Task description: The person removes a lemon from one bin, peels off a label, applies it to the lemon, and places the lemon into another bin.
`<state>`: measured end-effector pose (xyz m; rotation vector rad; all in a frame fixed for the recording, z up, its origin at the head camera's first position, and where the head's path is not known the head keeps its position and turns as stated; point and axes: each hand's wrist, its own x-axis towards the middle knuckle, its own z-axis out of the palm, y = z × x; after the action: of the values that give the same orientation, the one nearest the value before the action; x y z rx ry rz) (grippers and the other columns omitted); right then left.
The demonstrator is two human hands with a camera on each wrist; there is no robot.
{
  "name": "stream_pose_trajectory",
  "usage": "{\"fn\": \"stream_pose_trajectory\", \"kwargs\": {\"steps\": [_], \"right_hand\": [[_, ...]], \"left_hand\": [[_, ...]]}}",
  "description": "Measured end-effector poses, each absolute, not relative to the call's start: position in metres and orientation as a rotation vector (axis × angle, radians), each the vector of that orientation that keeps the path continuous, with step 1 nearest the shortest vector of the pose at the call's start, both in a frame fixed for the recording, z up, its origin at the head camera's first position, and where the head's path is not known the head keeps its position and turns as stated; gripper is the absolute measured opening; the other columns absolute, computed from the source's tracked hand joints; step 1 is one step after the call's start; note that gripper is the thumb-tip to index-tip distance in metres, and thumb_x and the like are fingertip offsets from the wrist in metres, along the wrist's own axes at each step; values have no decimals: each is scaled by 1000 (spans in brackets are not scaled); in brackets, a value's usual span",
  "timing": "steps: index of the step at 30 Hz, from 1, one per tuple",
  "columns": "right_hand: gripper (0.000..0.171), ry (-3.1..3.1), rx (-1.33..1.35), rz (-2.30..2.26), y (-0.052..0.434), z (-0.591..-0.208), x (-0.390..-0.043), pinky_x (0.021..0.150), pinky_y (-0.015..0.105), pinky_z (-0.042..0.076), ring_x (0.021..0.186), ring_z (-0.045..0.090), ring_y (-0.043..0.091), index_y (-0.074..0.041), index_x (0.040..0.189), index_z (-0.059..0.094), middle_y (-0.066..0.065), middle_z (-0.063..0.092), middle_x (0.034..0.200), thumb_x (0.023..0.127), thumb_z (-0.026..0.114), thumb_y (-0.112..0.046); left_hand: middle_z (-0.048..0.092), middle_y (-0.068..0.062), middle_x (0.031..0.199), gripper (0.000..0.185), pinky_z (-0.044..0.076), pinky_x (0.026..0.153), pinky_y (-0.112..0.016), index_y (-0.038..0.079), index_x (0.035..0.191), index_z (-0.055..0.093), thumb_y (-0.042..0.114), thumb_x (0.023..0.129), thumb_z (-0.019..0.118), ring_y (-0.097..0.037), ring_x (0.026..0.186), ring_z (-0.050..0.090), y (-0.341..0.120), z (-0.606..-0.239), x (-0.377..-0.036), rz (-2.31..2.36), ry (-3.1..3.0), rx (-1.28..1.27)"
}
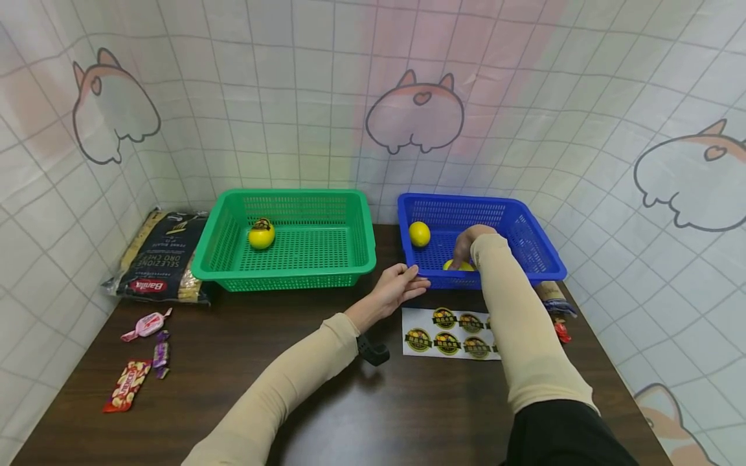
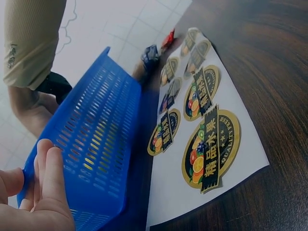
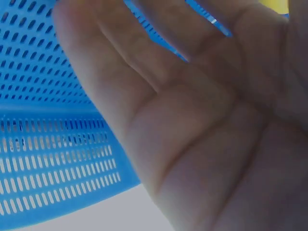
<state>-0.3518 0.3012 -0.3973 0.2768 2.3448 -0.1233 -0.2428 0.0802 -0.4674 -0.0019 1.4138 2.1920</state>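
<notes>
A blue basket (image 1: 539,249) at the right holds two yellow lemons. One lemon (image 1: 419,233) lies free at its back left. The other lemon (image 1: 464,265) sits by the front wall, with my right hand (image 1: 469,241) reaching down onto it. In the right wrist view this hand (image 3: 192,120) shows an open palm with fingers stretched out over the basket (image 3: 48,144). My left hand (image 1: 402,283) rests its straight fingers against the blue basket's front left corner (image 2: 96,139). A green basket (image 1: 285,272) at the left holds one lemon (image 1: 261,234) with a sticker on it. A sticker sheet (image 1: 449,331) lies before the blue basket.
A dark Barilla pasta bag (image 1: 160,255) lies left of the green basket. Wrapped candies (image 1: 146,323) and a red snack packet (image 1: 127,385) lie at the front left. Small wrappers (image 1: 556,304) sit right of the sticker sheet. Cloth walls close in the table on three sides.
</notes>
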Motion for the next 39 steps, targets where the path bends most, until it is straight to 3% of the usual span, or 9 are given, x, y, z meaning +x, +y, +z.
{"fn": "stream_pose_trajectory", "kwargs": {"steps": [5, 7, 12, 16, 22, 25, 32, 39], "right_hand": [[66, 2384, 151, -99, 302, -392, -348, 79, 40, 58, 87, 64, 23, -7, 118, 66, 12, 72, 106, 82, 71, -62], [62, 2408, 80, -120, 301, -388, -346, 79, 39, 57, 85, 65, 22, -8, 114, 67, 9, 72, 100, 85, 68, -63], [63, 2472, -40, -254, 297, -372, -342, 96, 49, 56, 108, 68, 29, -6, 129, 61, 14, 71, 120, 89, 67, -54], [67, 2537, -159, -307, 292, -356, -336, 102, 51, 54, 111, 67, 32, -1, 136, 57, 20, 63, 134, 92, 65, -51], [62, 2702, -362, -357, 284, -331, -320, 95, 48, 57, 99, 70, 27, -2, 129, 64, 18, 69, 124, 91, 64, -52], [63, 2777, -419, -441, 282, -322, -305, 97, 51, 55, 102, 70, 29, -2, 129, 64, 19, 70, 124, 91, 65, -52], [56, 2894, -495, -681, 274, -321, -263, 93, 49, 57, 107, 69, 30, -5, 126, 67, 16, 72, 120, 90, 68, -49], [56, 2931, -458, -814, 259, -334, -223, 88, 47, 59, 105, 71, 30, -6, 125, 67, 15, 73, 118, 89, 70, -49]], "left_hand": [[69, -3, 90, 13, 61, 85, -25, 11, 95, 51, 20, 105, 50, -9, 83, 72, 81, -468, -242, 2185, 1408, -12], [69, -3, 90, 14, 61, 86, -26, 12, 94, 50, 20, 105, 50, -9, 83, 72, 80, -468, -243, 2184, 1409, -7], [69, -4, 92, 13, 61, 87, -26, 12, 95, 51, 20, 105, 50, -9, 83, 72, 78, -466, -243, 2171, 1430, 14], [70, -6, 99, 13, 61, 86, -26, 12, 95, 51, 21, 104, 51, -9, 85, 72, 78, -466, -242, 2150, 1439, 7], [70, -7, 100, 13, 62, 81, -24, 11, 98, 53, 22, 104, 52, -10, 84, 72, 77, -468, -243, 2143, 1499, 20], [71, -9, 101, 15, 62, 80, -24, 9, 103, 55, 23, 104, 53, -9, 82, 71, 77, -468, -243, 2116, 1573, 49], [72, -9, 100, 34, 61, 90, -34, 1, 117, 59, 32, 103, 54, -7, 79, 71, 75, -467, -239, 2002, 1778, 92], [74, -16, 108, 36, 63, 81, -37, 10, 111, 60, 44, 102, 53, -15, 80, 73, 65, -460, -226, 1767, 2280, 268]]}}
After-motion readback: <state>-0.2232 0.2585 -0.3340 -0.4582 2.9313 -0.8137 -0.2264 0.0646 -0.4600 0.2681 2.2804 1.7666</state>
